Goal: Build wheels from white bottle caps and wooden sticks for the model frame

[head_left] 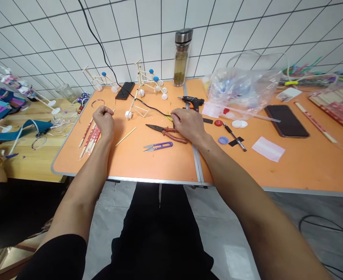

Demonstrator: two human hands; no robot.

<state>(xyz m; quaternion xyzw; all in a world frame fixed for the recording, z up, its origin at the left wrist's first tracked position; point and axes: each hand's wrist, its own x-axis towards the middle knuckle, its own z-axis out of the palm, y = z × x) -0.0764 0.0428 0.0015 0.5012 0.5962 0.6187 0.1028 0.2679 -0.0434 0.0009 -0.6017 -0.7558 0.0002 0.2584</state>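
Observation:
My left hand (104,119) is closed in a fist above the left side of the orange table; what it holds, if anything, is hidden. Close by lie red-and-white wrapped chopsticks (92,137) and one loose thin stick (126,136). My right hand (189,123) is closed too, its knuckles up, with a bit of yellow (169,116) at its fingertips that I cannot make out. Beside it lie red-handled pliers (171,134) and purple thread snips (158,146). A partial stick frame (136,107) with a white wheel stands between my hands.
Small stick bicycle models (149,79) and a black phone (125,90) stand or lie at the back, near a glass tea bottle (181,62). Rightward are a glue gun (192,102), a plastic bag (241,91), a pen (235,137) and another phone (287,121). A person sits at the left.

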